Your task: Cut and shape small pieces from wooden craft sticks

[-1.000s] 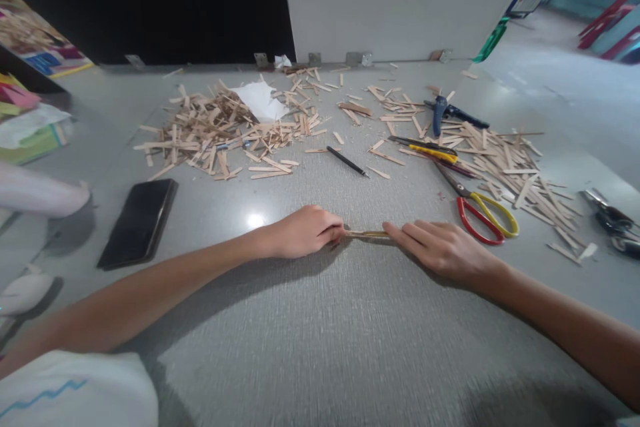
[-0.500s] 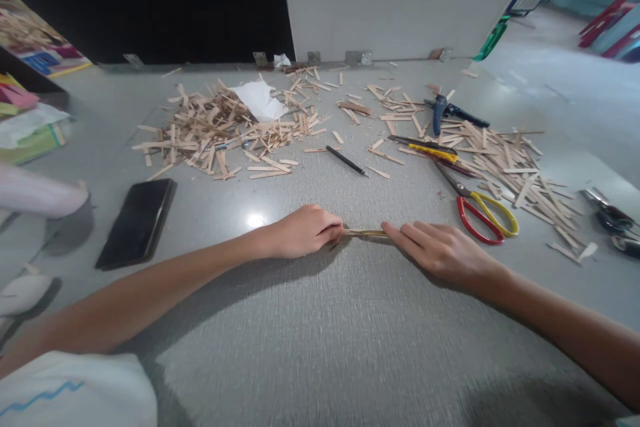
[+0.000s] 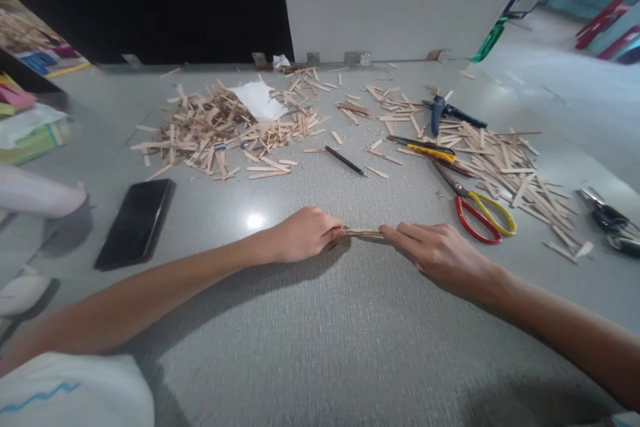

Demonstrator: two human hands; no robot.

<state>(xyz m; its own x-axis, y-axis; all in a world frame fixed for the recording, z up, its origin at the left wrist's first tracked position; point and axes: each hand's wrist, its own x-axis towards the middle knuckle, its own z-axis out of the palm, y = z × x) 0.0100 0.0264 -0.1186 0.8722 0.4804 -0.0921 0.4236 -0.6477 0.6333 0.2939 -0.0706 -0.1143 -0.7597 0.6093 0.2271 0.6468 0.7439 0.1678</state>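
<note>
Between my two hands a thin wooden stick lies almost level, low over the grey table. My left hand is closed, pinching the stick's left end between thumb and fingers. At the other end, my right hand grips the stick with its fingers close together; the thumb is hidden. Both tips of the stick are covered by my fingers. Beyond my hands lies a black pen. Scissors with one red and one yellow handle rest to the right of my right hand.
A large heap of wooden sticks with white paper on it is at the back left. More sticks spread at the right, with a yellow-black cutter and dark blue clippers. A phone lies left.
My right hand has shifted very slightly left along the stick. Otherwise both hands keep the same hold, and the things on the table stay put.
</note>
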